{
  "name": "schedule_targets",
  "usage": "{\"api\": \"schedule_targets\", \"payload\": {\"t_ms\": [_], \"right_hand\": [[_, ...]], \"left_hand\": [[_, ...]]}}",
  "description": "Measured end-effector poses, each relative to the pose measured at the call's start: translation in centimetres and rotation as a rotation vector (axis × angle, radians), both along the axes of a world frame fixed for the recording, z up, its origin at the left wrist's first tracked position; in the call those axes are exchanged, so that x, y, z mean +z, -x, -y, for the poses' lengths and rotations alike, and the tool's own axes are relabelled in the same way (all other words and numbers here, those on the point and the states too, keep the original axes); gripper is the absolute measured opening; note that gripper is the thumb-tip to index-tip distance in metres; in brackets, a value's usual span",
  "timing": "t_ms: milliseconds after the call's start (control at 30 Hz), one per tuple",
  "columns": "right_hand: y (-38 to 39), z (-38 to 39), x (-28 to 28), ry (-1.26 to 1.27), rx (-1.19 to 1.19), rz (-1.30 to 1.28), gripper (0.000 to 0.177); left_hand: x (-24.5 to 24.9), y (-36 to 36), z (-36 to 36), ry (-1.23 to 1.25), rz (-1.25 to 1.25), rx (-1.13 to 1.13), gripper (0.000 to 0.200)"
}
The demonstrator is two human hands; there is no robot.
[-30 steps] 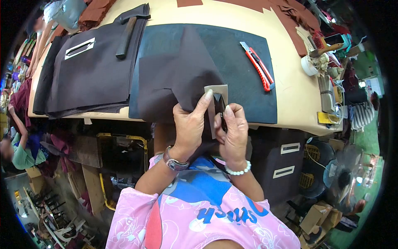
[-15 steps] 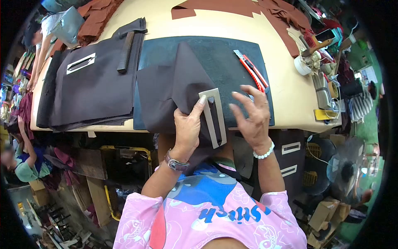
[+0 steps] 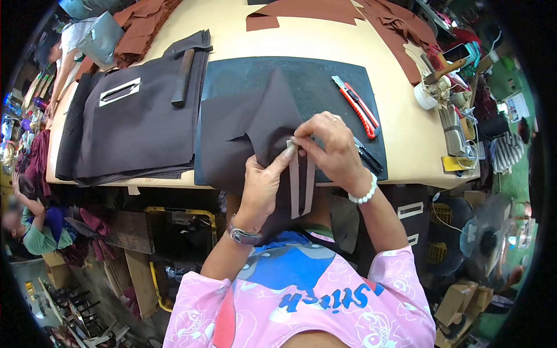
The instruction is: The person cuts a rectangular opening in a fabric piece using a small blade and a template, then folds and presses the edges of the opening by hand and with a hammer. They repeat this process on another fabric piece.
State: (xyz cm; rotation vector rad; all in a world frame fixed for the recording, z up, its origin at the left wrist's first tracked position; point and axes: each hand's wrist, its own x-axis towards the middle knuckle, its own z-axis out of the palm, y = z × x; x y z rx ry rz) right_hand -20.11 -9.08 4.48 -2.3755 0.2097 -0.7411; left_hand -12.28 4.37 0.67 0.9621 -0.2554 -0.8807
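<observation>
A dark brown fabric panel [image 3: 229, 130] lies partly on the dark cutting mat [image 3: 325, 72], with one part raised in a fold and its near end hanging over the table edge. My left hand [image 3: 259, 188] grips this panel, thumb on top, beside a pale rectangular frame-shaped strip [image 3: 295, 194] that borders a slot. At the strip's upper end, my right hand [image 3: 336, 149] pinches with thumb and forefinger; the fingers cover that corner. A red utility knife [image 3: 360, 110] and a dark slim tool [image 3: 369, 158] rest on the mat to the right.
Left of the mat is a stack of dark panels [image 3: 145, 136] bearing another pale frame [image 3: 120, 91] and a long dark bar [image 3: 184, 78]. Brown pieces [image 3: 301, 11] lie at the back. A white tub [image 3: 425, 97] stands right. Other people are at the far left.
My right hand has moved left from above the mat and closed its fingertips at the strip's upper end. The strip has tilted, and the slim tool now shows.
</observation>
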Motion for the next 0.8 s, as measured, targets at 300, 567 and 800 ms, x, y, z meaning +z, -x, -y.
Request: {"api": "schedule_targets", "payload": {"t_ms": [300, 567, 800], "right_hand": [[-1.4, -3.6, -0.5, -0.190, -0.272, 0.266, 0.011], [1.6, -7.2, 0.2, -0.753, -0.151, -0.069, 0.031], [4.2, -1.7, 0.5, -0.377, -0.189, -0.186, 0.040]], "left_hand": [[1.4, -0.4, -0.2, 0.062, -0.018, 0.223, 0.019], [3.0, -2.3, -0.1, 0.148, -0.041, 0.352, 0.017], [2.6, -4.2, -3.6, -0.038, -0.149, 0.632, 0.035]]}}
